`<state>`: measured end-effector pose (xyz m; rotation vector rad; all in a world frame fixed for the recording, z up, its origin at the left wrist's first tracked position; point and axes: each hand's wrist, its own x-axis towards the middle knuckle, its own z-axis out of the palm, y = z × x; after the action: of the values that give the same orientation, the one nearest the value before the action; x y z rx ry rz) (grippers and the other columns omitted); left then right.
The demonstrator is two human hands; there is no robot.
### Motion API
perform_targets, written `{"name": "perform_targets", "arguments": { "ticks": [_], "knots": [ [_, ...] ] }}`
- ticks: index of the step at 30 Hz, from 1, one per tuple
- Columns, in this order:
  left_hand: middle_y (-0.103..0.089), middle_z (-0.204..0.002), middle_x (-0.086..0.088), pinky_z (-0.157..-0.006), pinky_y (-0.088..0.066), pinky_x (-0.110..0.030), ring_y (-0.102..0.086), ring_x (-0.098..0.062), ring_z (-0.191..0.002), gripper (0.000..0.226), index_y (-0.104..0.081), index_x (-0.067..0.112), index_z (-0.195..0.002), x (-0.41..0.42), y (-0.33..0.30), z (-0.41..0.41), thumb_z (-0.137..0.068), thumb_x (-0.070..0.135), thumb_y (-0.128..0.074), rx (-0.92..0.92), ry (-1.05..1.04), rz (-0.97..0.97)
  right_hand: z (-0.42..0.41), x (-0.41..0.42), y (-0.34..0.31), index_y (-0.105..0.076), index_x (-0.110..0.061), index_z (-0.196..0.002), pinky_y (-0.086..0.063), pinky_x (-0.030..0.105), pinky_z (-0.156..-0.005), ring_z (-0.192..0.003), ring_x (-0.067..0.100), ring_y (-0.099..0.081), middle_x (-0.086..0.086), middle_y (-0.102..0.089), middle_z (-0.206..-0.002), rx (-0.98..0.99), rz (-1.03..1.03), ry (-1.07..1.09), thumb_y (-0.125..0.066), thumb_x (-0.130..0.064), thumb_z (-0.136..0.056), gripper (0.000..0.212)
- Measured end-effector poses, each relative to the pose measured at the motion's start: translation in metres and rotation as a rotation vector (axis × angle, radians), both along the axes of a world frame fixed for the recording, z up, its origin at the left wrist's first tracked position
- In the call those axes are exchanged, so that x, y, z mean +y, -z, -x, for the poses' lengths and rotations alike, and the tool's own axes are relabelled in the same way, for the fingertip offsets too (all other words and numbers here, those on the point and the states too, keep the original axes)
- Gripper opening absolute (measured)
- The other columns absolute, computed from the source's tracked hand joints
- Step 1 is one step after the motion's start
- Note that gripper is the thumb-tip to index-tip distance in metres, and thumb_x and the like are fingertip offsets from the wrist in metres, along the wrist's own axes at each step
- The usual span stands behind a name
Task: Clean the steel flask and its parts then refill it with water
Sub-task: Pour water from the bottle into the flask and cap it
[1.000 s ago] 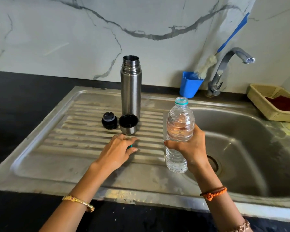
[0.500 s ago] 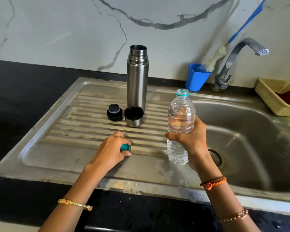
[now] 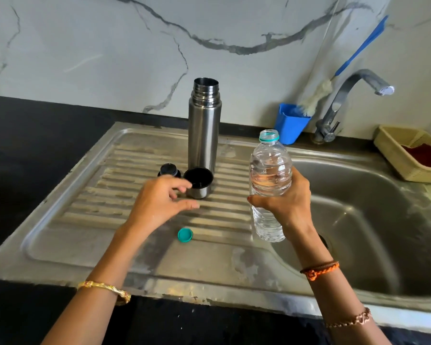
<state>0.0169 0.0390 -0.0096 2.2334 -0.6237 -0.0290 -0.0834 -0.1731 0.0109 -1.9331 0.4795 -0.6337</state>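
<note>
The steel sink [image 3: 60,235] carries everything on its ribbed draining board, probably so that spilled water runs off. The steel flask [image 3: 204,128] stands upright at the back of this board, beyond both hands, with its mouth open and ready for water. The water bottle [image 3: 269,175] is grasped by the right hand [image 3: 288,202], whose fingers wrap around its middle; it is lifted off the sink, upright and uncapped, to the right of the flask, so I judge the pouring comes next. The left hand [image 3: 159,200] hangs over the board with loose, spread fingers and holds nothing. Just past its fingertips sits the flask cup [image 3: 198,181], mouth up, and beside that the black stopper [image 3: 169,169], both apart from the flask so its mouth stays free. The teal bottle cap [image 3: 185,235] lies on the board below the left hand, near the wrist.
</note>
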Motion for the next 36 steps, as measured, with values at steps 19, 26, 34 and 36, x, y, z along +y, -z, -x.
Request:
{"name": "perform_targets", "arguments": {
  "ticks": [19, 26, 34, 36],
  "knots": [
    [-0.056, -0.118, 0.007, -0.090, -0.047, -0.034, -0.055, -0.016, -0.103, 0.070, -0.054, 0.023, -0.119, -0.062, -0.081, -0.122, -0.059, 0.047, -0.082, -0.083, -0.042, 0.332, -0.105, -0.029, -0.105, -0.048, -0.020, -0.126, -0.050, 0.035, -0.070, -0.092, 0.027, -0.062, 0.004, -0.066, -0.105, 0.139, 0.621, 0.166, -0.079, -0.015, -0.058, 0.075],
    [-0.061, -0.100, 0.010, -0.079, -0.045, -0.024, -0.055, -0.013, -0.101, 0.069, -0.055, 0.032, -0.098, -0.070, -0.068, -0.128, -0.041, 0.073, -0.060, -0.150, -0.039, 0.295, -0.128, -0.034, -0.107, -0.043, -0.021, -0.133, -0.048, 0.041, -0.078, -0.094, 0.032, -0.060, 0.005, -0.061, -0.114, 0.255, 0.842, 0.190, -0.073, -0.013, -0.063, 0.076],
    [-0.062, -0.101, 0.010, -0.087, -0.050, -0.037, -0.054, -0.016, -0.105, 0.074, -0.058, 0.028, -0.102, -0.071, -0.073, -0.127, -0.039, 0.068, -0.067, -0.050, -0.041, 0.305, -0.135, -0.035, -0.109, -0.041, -0.022, -0.135, -0.040, 0.037, -0.082, -0.097, 0.030, -0.058, 0.004, -0.061, -0.111, 0.290, 1.037, 0.195, -0.070, -0.011, -0.066, 0.076],
    [-0.063, -0.095, 0.013, -0.087, -0.050, -0.038, -0.055, -0.016, -0.105, 0.067, -0.058, 0.030, -0.096, -0.069, -0.077, -0.128, -0.040, 0.063, -0.075, -0.006, -0.034, 0.288, -0.135, -0.034, -0.108, -0.041, -0.021, -0.134, -0.038, 0.037, -0.082, -0.098, 0.031, -0.058, 0.005, -0.061, -0.112, 0.289, 1.063, 0.196, -0.070, -0.008, -0.066, 0.075]
  ]
}}
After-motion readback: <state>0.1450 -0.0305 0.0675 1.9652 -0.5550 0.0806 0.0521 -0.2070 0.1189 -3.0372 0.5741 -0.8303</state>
